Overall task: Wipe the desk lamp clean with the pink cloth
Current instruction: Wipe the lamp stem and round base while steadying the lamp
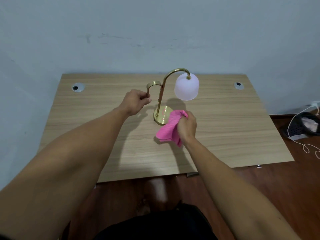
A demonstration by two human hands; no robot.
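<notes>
Your desk lamp [170, 94] stands upright near the middle of the wooden counter [225, 135], its round brass base [161, 116] flat on the top, a curved brass stem rising from it and the frosted shade [186, 87] hanging off the arch to the right. A shorter brass hook [153, 84] loops out to the left of the stem.

Your left hand [136, 102] has its fingers curled round the free end of that hook, so you are steadying the lamp. Your right hand [186, 126] has its fingers closed on the bunched pink cloth [168, 129], whose upper end lies over the right edge of the base while the loose tail hangs down toward the counter.

By the look of it you are wiping the base. Keep the left grip firm, since the shade makes the lamp top-heavy to the right and a sideways push could tip it. Work the cloth round the rim in a circle, pressing down rather than sideways. Gather the tail into your palm so it does not drag or catch on the stem.

Further out, two cable grommets [78, 87] sit near the counter's back corners, and a dark basket [303, 125] with a white cable lies on the floor to the right.
</notes>
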